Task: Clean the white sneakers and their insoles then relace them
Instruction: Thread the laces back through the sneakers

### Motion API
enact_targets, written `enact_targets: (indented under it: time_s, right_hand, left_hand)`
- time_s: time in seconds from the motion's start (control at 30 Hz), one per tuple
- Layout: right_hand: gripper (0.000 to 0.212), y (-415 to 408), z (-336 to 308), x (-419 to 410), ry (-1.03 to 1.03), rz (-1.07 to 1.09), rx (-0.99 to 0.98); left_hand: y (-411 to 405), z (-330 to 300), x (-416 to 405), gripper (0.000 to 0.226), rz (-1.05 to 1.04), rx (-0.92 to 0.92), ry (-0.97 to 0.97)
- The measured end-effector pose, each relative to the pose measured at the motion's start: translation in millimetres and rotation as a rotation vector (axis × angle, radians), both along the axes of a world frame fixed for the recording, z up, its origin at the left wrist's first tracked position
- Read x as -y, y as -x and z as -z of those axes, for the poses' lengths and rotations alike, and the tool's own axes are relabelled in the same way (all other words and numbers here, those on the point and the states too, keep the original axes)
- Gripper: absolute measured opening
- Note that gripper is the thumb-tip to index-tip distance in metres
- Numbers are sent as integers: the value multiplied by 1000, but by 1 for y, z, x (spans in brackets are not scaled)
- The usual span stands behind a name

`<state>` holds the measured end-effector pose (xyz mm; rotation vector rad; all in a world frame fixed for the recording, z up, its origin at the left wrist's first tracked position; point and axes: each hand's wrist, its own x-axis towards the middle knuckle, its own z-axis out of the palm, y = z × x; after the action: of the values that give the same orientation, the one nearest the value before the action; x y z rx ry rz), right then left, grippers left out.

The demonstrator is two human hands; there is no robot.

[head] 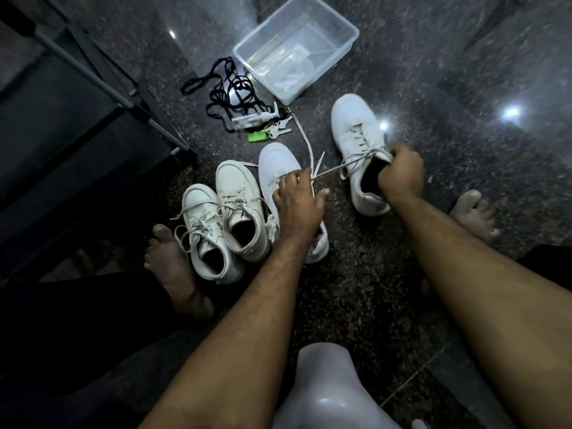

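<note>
Several white sneakers lie on the dark stone floor. My right hand (400, 173) grips the tongue and collar of a laced white sneaker (356, 131) at the right. My left hand (298, 201) pinches that sneaker's lace (332, 170), stretched taut between the two hands, and covers another white sneaker (278, 164) beneath it. A long loose lace end (305, 136) trails toward the keys. To the left, a pair of laced high-top white sneakers (227, 209) stands side by side.
A clear plastic tub (340, 51) holding water and pale items sits at the back. Black laces (229, 88), a small clear bottle (253, 119), keys (280, 128) and a green tag (257, 137) lie beside it. My bare feet (173, 261) flank the shoes; dark rack at left.
</note>
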<state>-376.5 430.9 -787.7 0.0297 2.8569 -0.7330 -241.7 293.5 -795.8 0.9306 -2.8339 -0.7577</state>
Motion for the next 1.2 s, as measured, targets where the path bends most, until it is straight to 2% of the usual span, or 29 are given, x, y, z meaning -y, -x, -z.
enact_targets:
  time_s: [0.2,0.3,0.4,0.47,0.6,0.77,0.9,1.0,1.1,1.2]
  right_hand:
    - [36,-6,-20,17,32,-103,-81]
    - [33,-30,-29,39,37,-297,-193]
    - [24,-59,-24,61,58,-499,64]
    - [32,-82,-15,67,71,-561,235]
    - [40,-120,-3,58,60,-569,236]
    - [24,-124,-1,44,17,-583,172]
    - [31,-128,-3,41,-123,-652,181]
    - [29,-130,-7,41,-133,-704,210]
    - [21,-133,-15,38,-197,-763,200]
    - [10,-130,-27,42,4,-657,193]
  left_hand:
    - [-17,1,6,47,-150,-127,-84]
    - [-37,4,7,50,-208,-111,-157]
    - [-54,3,10,47,-193,-86,-190]
    - [-57,-1,14,44,-173,-70,-246]
    - [-65,-8,17,35,-169,-49,-289]
    - [-75,-12,13,22,-278,-84,-333]
    - [-74,-16,19,28,-329,10,-437]
    - [-73,-20,21,39,-351,75,-472]
    - [-68,-24,21,31,-419,86,-521]
    - [-58,-15,30,28,-505,-22,-628]
